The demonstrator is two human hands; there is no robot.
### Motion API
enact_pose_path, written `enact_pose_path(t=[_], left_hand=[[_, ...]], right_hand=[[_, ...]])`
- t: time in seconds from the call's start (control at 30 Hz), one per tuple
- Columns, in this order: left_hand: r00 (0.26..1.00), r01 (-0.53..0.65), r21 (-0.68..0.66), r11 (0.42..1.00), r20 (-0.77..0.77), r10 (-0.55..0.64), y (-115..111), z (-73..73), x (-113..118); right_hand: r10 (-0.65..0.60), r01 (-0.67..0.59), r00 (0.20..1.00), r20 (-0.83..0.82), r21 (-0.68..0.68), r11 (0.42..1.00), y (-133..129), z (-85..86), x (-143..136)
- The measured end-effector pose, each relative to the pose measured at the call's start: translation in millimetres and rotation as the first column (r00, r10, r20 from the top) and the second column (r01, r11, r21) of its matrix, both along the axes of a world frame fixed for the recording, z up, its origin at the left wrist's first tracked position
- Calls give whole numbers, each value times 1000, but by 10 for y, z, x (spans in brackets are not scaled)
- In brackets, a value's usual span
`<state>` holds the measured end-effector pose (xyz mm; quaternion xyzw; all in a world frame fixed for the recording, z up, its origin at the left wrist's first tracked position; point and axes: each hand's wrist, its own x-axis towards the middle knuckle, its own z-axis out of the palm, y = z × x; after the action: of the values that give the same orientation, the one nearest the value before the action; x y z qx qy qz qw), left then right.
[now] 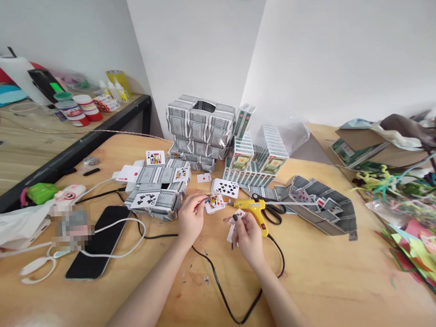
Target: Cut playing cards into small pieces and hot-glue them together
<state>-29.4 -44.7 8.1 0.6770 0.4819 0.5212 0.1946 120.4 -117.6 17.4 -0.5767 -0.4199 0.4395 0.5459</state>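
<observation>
My left hand (192,217) is closed, thumb and forefinger pinching the edge of a face playing card (215,205). To its right, my right hand (247,235), also closed, grips a playing card (230,234) that is largely hidden by the fingers. A yellow hot glue gun (254,211) lies just behind the right hand, with a white glue stick out of its back. Black scissors (274,214) rest beside it. Behind the left hand's card sits a stack of loose playing cards (226,188). A block built of folded cards (156,195) stands to the left.
At the back rises a taller folded-card structure (201,118) beside stacked card boxes (271,151). An open card-built piece (321,205) lies right. A phone (99,246) and white cables are at left. The glue gun's black cord (224,298) loops between my arms. Coloured paper (424,255) lies far right.
</observation>
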Motion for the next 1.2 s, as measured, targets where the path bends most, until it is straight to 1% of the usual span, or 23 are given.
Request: enact_pose_path(t=[0.13,0.27,0.37,0.47,0.57,0.77,0.87,0.97,1.2], left_hand=[[993,92,-65,994,74,-87,-21,3,30],[990,128,-125,984,77,-119,-28,-10,55],[982,171,-139,975,105,-157,-28,-3,67],[964,247,-139,959,131,-230,-33,29,82],[949,297,-141,944,155,-276,-42,55,103],[947,301,-230,925,186,-262,-49,24,125],[949,299,-218,929,169,-266,-48,19,123],[951,298,-211,931,155,-269,-49,24,119],[947,311,-229,922,153,-282,-45,-3,104]], right_hand=[[18,-20,995,-98,-18,1000,12,13,57],[37,-51,982,-186,-73,996,47,42,146],[57,-75,971,-233,-68,995,65,74,186],[61,-82,961,-268,-69,994,69,98,191],[56,-79,961,-272,-74,994,62,119,183],[11,-31,964,-265,-70,997,58,131,208],[-14,-5,961,-277,-69,998,68,107,233],[-15,-10,954,-300,-82,997,76,85,248],[-41,10,940,-337,-93,996,88,88,255]])
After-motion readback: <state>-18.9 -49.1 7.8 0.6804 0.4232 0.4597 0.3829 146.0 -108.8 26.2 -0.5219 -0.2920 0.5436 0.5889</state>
